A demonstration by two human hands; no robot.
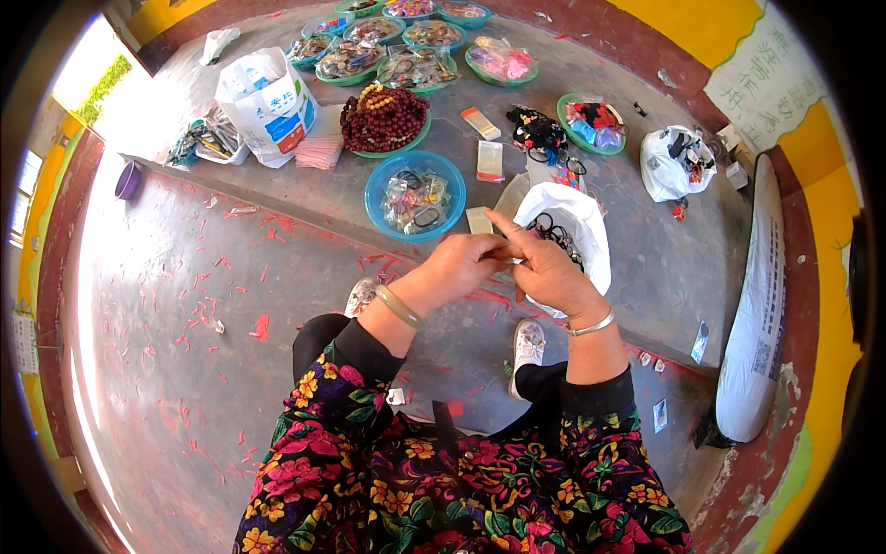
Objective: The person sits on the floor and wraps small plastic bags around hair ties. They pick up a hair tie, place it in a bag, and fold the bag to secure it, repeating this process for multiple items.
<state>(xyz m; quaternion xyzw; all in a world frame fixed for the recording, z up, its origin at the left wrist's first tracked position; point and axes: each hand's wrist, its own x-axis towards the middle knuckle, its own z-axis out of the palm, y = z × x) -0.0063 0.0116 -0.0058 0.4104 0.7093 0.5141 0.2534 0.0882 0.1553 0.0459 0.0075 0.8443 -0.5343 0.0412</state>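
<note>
My left hand and my right hand meet in front of me, fingers pinched together on a small thin item that I cannot make out. The right index finger points up and to the left. Both hands hover over an open white plastic bag holding dark hair ties. Just beyond them sits a blue bowl of small packed trinkets. A green bowl piled with dark red beads stands farther back. A small clear packet lies between the blue bowl and the white bag.
Several green bowls of packed trinkets line the back of the concrete step. A white printed bag stands at the left, another white bag at the right. A long white sack lies along the right wall. Red scraps litter the floor.
</note>
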